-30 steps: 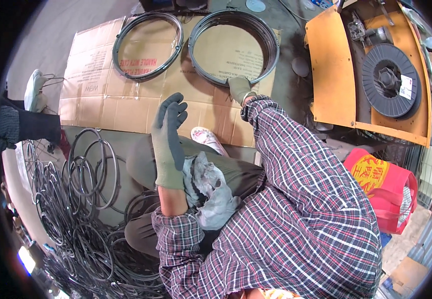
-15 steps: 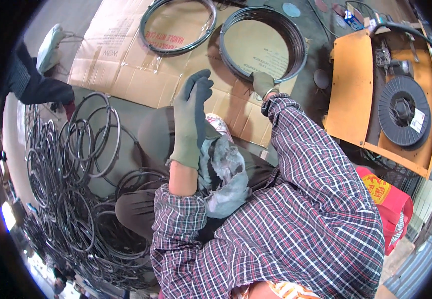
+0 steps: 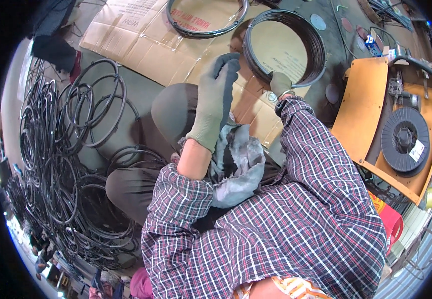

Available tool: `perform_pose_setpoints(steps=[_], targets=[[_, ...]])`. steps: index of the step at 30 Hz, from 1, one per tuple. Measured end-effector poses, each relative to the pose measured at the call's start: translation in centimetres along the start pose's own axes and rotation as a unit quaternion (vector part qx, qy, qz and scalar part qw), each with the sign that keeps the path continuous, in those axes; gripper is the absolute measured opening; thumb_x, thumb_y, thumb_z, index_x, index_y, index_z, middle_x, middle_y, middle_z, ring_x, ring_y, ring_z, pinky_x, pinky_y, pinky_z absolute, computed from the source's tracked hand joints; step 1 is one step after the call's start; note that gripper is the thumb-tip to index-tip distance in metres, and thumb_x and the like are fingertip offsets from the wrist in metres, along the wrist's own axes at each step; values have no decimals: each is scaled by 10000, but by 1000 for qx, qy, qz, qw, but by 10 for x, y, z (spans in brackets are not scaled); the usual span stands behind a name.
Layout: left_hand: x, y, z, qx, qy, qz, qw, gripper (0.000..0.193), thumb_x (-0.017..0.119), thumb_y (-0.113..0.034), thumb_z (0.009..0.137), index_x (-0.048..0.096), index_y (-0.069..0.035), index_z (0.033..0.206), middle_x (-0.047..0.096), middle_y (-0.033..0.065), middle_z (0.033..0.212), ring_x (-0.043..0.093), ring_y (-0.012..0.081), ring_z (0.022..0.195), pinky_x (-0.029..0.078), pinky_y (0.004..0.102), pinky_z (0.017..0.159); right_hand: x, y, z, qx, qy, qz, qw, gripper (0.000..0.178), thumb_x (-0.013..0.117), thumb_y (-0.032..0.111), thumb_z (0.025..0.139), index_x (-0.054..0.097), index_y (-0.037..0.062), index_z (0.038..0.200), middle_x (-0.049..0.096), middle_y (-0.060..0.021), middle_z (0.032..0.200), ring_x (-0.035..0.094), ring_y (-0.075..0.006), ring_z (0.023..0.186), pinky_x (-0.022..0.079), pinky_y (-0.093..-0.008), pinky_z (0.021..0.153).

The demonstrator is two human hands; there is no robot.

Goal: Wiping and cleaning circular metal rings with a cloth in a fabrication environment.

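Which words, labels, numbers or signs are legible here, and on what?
Wording left uncopied; places only.
Cardboard sheet: red capitals, legible.
Same sheet: black letters upper left, legible; more beside right hand.
Same sheet, inside the ring stack: black print, too small.
White label on black spool: too small.
Red bag: yellow panel mostly hidden, unreadable.
Blue box: too small.

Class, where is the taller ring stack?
Head view: the stack lies right of top centre, on cardboard, with the right hand at its near rim.

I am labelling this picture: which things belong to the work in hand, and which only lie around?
Apparently in the work:
- right hand, touching stacked black rings
- left hand
- cardboard sheet under the rings

Apparently lying about:
- black spool
- red bag
- blue box
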State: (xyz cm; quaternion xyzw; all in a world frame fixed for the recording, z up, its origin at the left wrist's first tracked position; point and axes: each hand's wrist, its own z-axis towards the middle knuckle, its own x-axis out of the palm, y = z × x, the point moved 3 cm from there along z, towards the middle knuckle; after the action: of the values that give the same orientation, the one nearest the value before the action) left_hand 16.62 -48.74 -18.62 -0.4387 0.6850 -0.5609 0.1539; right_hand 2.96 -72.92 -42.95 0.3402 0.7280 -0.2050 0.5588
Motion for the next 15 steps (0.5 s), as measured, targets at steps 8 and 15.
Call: perform_pose_setpoints(steps=[8, 15], targets=[[2, -1, 2, 25, 13, 53, 998, 340, 522, -230, 1007, 610, -2, 1243, 640, 90, 1191, 626, 177, 1049, 487, 302, 925, -3, -6, 1, 29, 29, 6, 999, 285, 475, 155, 895, 722, 90, 1022, 701, -203, 1029, 673, -379, 995, 531, -478, 862], [6, -3, 3, 40, 18, 71, 997, 343, 513, -222, 1008, 607, 3, 1250, 643, 87, 1185, 626, 176, 1051, 487, 302, 920, 2, -14, 4, 25, 23, 3, 999, 292, 481, 152, 896, 697, 85, 1081, 700, -195, 1029, 672, -380, 981, 529, -477, 858]])
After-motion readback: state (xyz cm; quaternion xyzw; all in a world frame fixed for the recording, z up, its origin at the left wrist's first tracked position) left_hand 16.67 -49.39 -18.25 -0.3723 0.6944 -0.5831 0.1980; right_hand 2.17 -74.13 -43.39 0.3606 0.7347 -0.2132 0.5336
